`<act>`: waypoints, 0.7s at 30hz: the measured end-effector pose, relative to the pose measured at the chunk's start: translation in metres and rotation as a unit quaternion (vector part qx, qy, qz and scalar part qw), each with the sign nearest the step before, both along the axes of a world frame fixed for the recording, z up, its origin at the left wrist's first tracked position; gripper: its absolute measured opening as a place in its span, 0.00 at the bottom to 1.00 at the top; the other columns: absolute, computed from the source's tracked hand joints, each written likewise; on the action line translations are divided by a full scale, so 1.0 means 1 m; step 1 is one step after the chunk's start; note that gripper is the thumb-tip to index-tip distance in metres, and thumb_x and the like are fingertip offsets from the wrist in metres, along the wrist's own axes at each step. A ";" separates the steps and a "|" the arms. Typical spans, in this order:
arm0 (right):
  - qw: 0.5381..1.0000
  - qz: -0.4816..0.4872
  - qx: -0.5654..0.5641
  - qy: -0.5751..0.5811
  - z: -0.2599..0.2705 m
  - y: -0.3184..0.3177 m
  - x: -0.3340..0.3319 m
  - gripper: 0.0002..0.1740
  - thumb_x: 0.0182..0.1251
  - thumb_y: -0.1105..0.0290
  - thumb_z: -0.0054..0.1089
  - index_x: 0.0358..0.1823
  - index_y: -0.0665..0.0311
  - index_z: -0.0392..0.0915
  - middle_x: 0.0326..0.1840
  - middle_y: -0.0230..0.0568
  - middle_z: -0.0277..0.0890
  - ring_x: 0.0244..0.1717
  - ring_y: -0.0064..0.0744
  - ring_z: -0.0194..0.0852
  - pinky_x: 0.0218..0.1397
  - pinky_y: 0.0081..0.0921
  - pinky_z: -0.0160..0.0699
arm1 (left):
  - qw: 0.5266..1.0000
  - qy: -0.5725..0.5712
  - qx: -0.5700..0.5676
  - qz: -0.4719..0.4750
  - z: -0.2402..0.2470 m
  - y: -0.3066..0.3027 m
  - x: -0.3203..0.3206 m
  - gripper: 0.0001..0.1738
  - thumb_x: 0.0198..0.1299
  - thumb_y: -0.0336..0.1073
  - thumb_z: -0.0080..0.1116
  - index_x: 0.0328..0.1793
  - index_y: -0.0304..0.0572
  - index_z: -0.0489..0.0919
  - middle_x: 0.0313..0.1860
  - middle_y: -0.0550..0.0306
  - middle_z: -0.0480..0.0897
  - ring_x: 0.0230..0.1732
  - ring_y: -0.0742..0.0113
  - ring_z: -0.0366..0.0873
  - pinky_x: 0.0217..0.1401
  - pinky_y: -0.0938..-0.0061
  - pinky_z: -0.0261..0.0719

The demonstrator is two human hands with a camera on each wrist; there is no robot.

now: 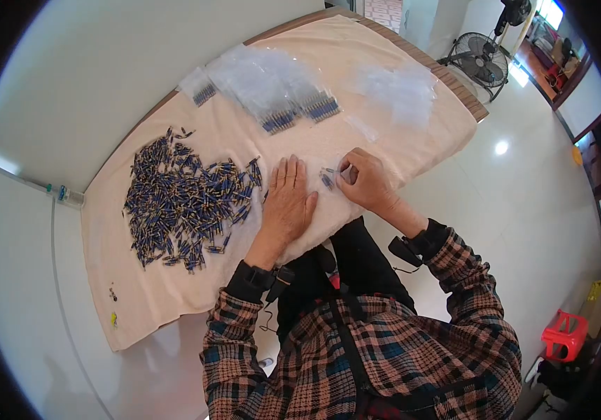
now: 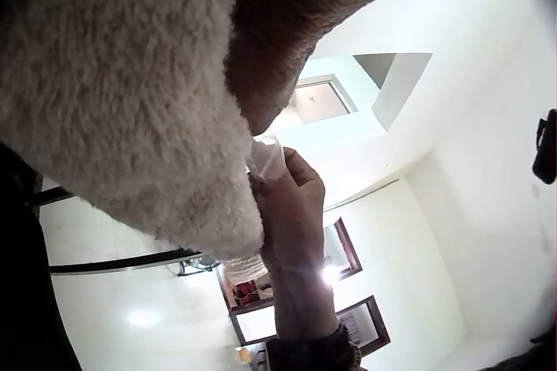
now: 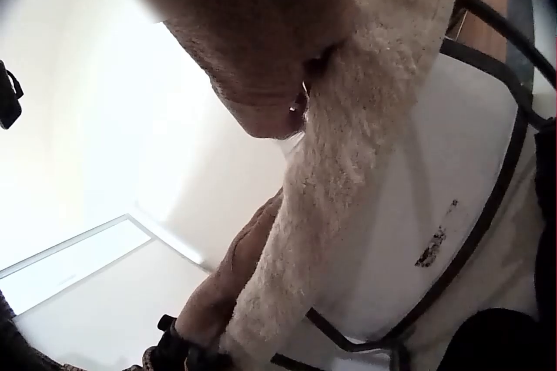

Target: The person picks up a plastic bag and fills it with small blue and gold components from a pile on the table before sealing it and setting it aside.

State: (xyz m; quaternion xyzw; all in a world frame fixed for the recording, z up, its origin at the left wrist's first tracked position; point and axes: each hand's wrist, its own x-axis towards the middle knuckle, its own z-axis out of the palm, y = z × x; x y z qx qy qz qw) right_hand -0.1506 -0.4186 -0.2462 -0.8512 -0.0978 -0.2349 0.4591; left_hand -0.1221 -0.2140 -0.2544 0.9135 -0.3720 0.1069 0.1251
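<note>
My left hand (image 1: pixel 288 199) lies flat on the cream fleece cloth (image 1: pixel 153 301), fingers straight and pointing away from me. Just left of it spreads a big heap of small blue-and-gold metal pieces (image 1: pixel 181 203). On the right, my right hand (image 1: pixel 368 180) has curled fingers and pinches a small clear plastic bag (image 2: pixel 266 159) near the cloth's front edge. A few blue pieces (image 1: pixel 326 181) show at the bag, left of the fingertips. In the right wrist view, the right hand hides most of the bag.
Filled clear bags (image 1: pixel 279 115) lie piled at the table's back, with a smaller one (image 1: pixel 204 93) to their left. Flat clear bags (image 1: pixel 402 94) are spread at the back right. A wall borders the table's left and back. A floor fan (image 1: pixel 479 59) and red stool (image 1: pixel 564 336) stand to the right.
</note>
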 end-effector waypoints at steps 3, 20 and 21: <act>1.000 0.014 -0.011 0.003 0.002 -0.002 0.000 0.10 0.47 0.74 0.67 0.26 0.67 0.73 0.26 0.40 0.70 0.22 0.32 0.70 0.26 0.25 0.69 | 1.000 -0.003 -0.003 -0.003 0.001 0.000 0.001 0.38 0.61 0.43 0.51 0.72 0.26 0.56 0.73 0.34 0.56 0.75 0.40 0.50 0.78 0.54 0.42; 0.990 0.057 -0.122 0.051 0.011 -0.005 -0.011 0.08 0.54 0.69 0.63 0.36 0.62 0.82 0.40 0.45 0.72 0.40 0.45 0.75 0.42 0.37 0.75 | 0.994 0.047 -0.102 -0.019 0.005 0.005 0.001 0.38 0.57 0.39 0.54 0.72 0.28 0.57 0.73 0.33 0.56 0.74 0.38 0.51 0.77 0.55 0.47; 0.990 0.056 -0.121 0.050 0.011 -0.003 -0.011 0.08 0.54 0.69 0.63 0.36 0.62 0.82 0.40 0.45 0.72 0.40 0.45 0.75 0.42 0.37 0.75 | 0.991 0.060 -0.116 -0.025 0.005 0.005 0.002 0.39 0.57 0.39 0.54 0.72 0.29 0.57 0.73 0.33 0.56 0.74 0.37 0.51 0.77 0.56 0.48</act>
